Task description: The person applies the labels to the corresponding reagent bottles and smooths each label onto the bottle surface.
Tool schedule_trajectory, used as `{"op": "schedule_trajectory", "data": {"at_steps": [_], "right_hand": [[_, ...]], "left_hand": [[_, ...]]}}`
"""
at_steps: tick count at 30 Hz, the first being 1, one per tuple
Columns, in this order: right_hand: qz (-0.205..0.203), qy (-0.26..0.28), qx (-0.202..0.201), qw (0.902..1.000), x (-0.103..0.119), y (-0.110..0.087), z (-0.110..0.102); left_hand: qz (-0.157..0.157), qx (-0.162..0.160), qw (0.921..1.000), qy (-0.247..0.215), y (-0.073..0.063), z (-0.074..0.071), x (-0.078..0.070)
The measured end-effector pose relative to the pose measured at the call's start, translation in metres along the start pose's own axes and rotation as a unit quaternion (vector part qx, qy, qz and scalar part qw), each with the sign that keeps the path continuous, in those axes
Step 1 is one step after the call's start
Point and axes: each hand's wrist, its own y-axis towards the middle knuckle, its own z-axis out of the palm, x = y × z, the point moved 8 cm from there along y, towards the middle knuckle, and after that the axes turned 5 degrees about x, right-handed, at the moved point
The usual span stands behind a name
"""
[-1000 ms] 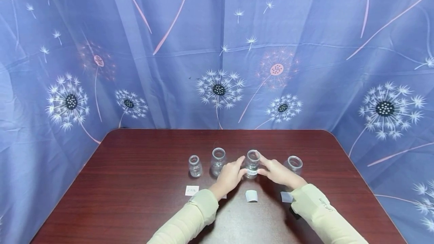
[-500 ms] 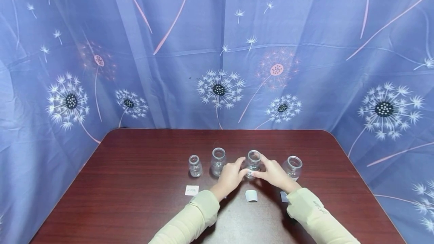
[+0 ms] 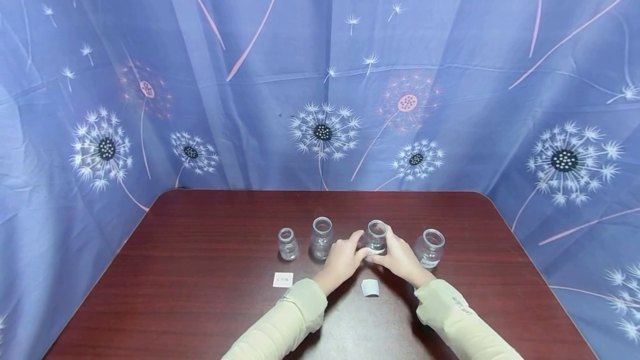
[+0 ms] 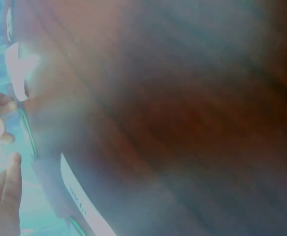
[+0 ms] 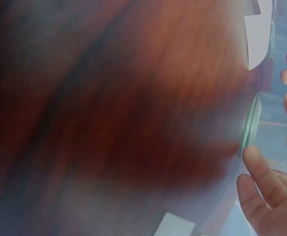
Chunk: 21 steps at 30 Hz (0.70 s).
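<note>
In the head view both hands are at one clear glass jar (image 3: 376,233), third from the left in a row. My left hand (image 3: 340,264) holds its left side, with the thumb toward the front. Around its right side curl the fingers of my right hand (image 3: 403,260), whose thumb presses a white label (image 3: 377,251) on the front. The two thumbs come close together there. In the right wrist view, fingers of my right hand (image 5: 273,189) lie beside the jar's base (image 5: 251,123). The left wrist view shows my left hand (image 4: 5,199) at the lower left edge.
Left of the hands stand a small glass jar (image 3: 288,245) and a bigger one (image 3: 320,238). A wide jar (image 3: 431,245) with a white label stands at right. A printed card (image 3: 283,280) and a curled white paper (image 3: 370,288) lie in front on the brown table (image 3: 200,249).
My right hand has moved left and its thumb has slid across the label on the front. The jar has shifted slightly right. The wide jar's label now shows beside the right hand.
</note>
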Motion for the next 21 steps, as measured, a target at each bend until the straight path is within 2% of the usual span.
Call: {"op": "schedule_trajectory", "data": {"at_steps": [3, 9, 14, 17, 21], "right_hand": [[0.003, 0.004, -0.006, 1.0, 0.0, -0.001, 0.0], [0.01, 0.031, 0.018, 0.9993, 0.004, -0.003, -0.006], [0.005, 0.059, 0.017, 0.9981, 0.017, -0.005, -0.028], [-0.015, 0.063, -0.009, 0.9978, 0.026, -0.004, -0.048], [-0.052, 0.083, -0.049, 0.994, 0.039, -0.003, -0.071]], "left_hand": [[-0.003, 0.001, 1.0, 0.003, 0.0, -0.001, -0.001], [-0.013, 0.02, 0.9996, -0.012, -0.001, -0.006, -0.004], [0.003, 0.016, 0.9976, -0.067, -0.004, -0.029, -0.011], [0.022, 0.006, 0.9954, -0.093, -0.005, -0.047, -0.014], [0.033, 0.002, 0.9927, -0.116, -0.006, -0.069, -0.01]]}}
